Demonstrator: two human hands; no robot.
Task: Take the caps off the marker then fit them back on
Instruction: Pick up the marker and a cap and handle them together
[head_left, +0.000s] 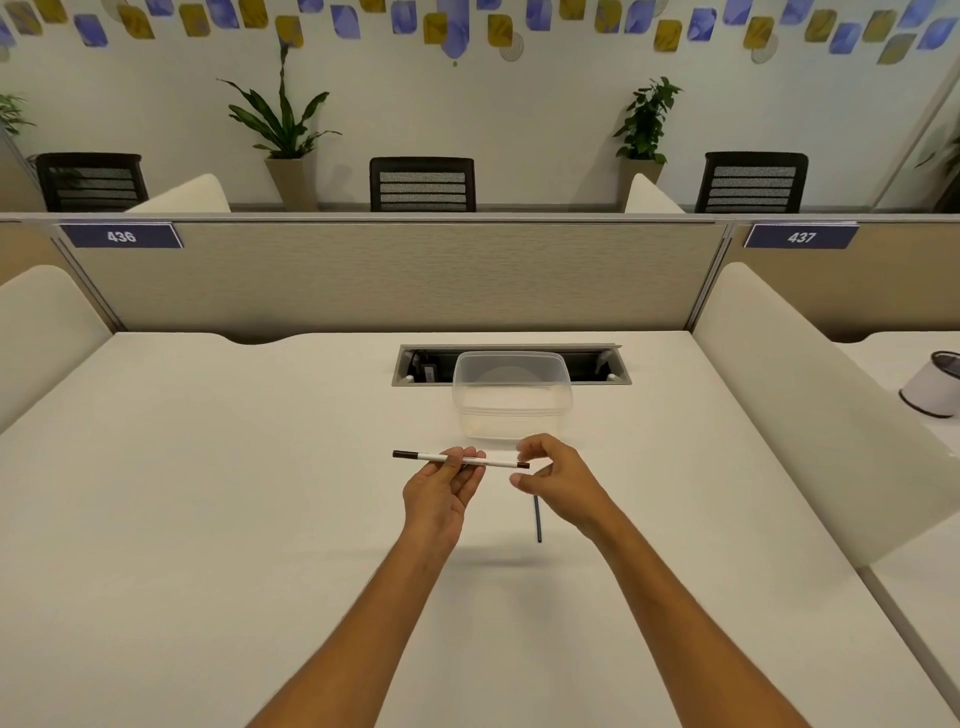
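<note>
Nearest the camera, two bare forearms reach out over the smooth, matte white desk top. Between the wrists a thin dark stick-like pen or pencil lies flat on the desk, pointing away from the person. Just above it the left hand, palm up, pinches the slim white-barrelled marker with dark brown caps near its middle, between thumb and fingertips. The marker is held clear of the desk, its long axis running almost level from left to right. Its left cap juts free past the left hand; its right cap ends at the right hand, which is loosely curled, thumb and forefinger closing around that tip. Whether they already grip the cap, I cannot tell. Both caps look seated, so uncapping seems not yet begun. The right hand is the nearer to a cap, and a pull would go rightward, straight along the barrel, while the left hand braces.

Just beyond the hands stands an empty clear plastic rectangular tub with rounded corners, and behind it a grey metal cable slot is sunk in the desk before a woven beige partition.
</note>
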